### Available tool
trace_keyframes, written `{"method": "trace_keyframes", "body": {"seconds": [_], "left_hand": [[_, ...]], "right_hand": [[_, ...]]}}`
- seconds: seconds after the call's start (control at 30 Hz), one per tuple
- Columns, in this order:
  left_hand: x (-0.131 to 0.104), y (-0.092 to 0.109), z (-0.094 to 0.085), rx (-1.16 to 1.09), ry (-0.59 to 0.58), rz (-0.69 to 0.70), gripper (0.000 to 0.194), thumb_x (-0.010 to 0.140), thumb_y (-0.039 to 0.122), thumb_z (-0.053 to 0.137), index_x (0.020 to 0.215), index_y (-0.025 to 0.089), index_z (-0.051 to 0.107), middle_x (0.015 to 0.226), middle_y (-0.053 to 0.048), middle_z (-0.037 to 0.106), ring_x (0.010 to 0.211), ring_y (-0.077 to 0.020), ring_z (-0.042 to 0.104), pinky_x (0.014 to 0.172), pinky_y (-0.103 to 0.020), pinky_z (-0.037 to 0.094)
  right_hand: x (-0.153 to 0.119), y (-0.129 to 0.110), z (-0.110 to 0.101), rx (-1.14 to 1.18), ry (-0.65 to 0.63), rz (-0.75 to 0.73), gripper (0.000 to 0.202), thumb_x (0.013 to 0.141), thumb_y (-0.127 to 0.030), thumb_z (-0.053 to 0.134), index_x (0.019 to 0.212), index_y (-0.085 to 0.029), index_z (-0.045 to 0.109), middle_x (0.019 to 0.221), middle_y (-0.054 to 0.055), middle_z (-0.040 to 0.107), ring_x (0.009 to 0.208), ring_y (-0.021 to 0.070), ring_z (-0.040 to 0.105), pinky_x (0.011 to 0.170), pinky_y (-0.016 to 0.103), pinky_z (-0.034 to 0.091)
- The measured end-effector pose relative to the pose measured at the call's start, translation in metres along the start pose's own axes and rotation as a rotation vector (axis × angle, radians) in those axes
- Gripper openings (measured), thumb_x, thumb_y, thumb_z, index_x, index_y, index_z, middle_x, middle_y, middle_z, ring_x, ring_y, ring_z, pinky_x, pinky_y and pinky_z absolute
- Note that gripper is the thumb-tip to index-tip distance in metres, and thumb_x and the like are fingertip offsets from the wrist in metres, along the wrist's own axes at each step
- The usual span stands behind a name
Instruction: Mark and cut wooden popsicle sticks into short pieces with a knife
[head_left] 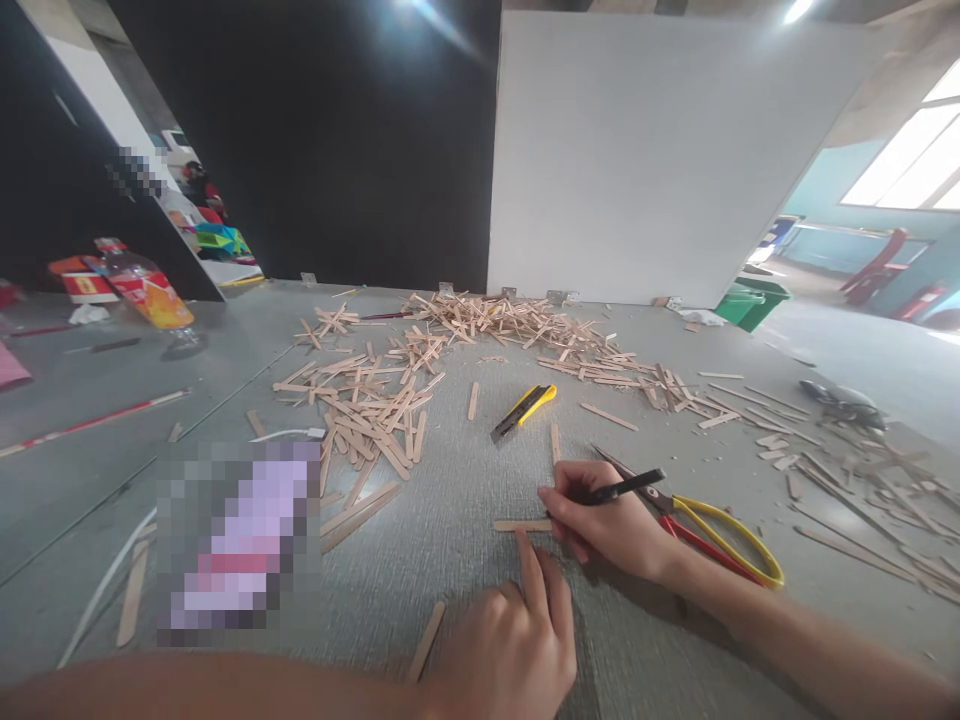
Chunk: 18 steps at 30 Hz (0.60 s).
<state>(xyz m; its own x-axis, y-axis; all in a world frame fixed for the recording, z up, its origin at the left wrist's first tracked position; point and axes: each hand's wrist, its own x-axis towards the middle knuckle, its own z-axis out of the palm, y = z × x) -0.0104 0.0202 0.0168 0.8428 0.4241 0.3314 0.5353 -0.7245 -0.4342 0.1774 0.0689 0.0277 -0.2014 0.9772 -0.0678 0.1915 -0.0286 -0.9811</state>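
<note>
Where the left hand presses, unclasped: wooden stick — likely light, stiff, easily snapped; best held at 1 end.
Right hand: grasping black pen.

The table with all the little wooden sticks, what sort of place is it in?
Maybe a craft workshop: heaps of wooden sticks, a yellow cutter knife and scissors lie on the table.

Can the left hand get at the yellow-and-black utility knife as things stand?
Probably yes: the left hand has a fingertip at a pale, flat wooden stick, and past it nothing seems to block the knife.
</note>
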Motion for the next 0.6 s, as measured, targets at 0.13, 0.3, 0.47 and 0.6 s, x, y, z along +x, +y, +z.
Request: {"method": "trace_keyframes", "body": {"seconds": [0.13,0.3,0.47,0.6], "left_hand": [[0.001,0.001,0.001,-0.001,0.007,-0.004,0.038,0.083,0.015,0.054,0.111,-0.001,0.074,0.109,-0.033,0.074,0.044,-0.0147,0.062,0.040,-0.022,0.049],[0.000,0.003,0.000,-0.009,0.029,-0.083,0.038,0.081,0.017,0.058,0.112,0.001,0.075,0.111,-0.030,0.075,0.046,-0.0152,0.062,0.040,-0.023,0.050],[0.002,-0.001,-0.005,-0.045,-0.017,-0.033,0.040,0.081,0.015,0.059,0.115,0.002,0.075,0.113,-0.028,0.076,0.045,-0.0144,0.063,0.039,-0.022,0.050],[0.005,-0.003,-0.009,-0.047,-0.002,-0.016,0.040,0.077,0.012,0.059,0.112,0.002,0.076,0.110,-0.028,0.076,0.044,-0.0154,0.063,0.038,-0.023,0.051]], "right_hand": [[-0.001,0.008,0.004,-0.087,-0.035,0.016,0.043,0.093,-0.051,0.065,0.067,-0.021,0.049,0.054,-0.002,0.061,0.038,0.0081,0.053,0.036,0.018,0.036],[-0.001,0.010,0.004,-0.114,-0.045,0.011,0.043,0.093,-0.050,0.066,0.066,-0.022,0.047,0.052,-0.004,0.058,0.037,0.0083,0.051,0.036,0.018,0.035],[-0.001,0.011,0.003,-0.127,-0.051,0.000,0.040,0.095,-0.046,0.064,0.067,-0.022,0.048,0.053,-0.003,0.059,0.038,0.0089,0.053,0.037,0.019,0.035],[-0.001,0.013,0.002,-0.120,-0.050,-0.006,0.039,0.095,-0.044,0.064,0.067,-0.022,0.047,0.052,-0.004,0.058,0.037,0.0084,0.051,0.037,0.019,0.035]]}}
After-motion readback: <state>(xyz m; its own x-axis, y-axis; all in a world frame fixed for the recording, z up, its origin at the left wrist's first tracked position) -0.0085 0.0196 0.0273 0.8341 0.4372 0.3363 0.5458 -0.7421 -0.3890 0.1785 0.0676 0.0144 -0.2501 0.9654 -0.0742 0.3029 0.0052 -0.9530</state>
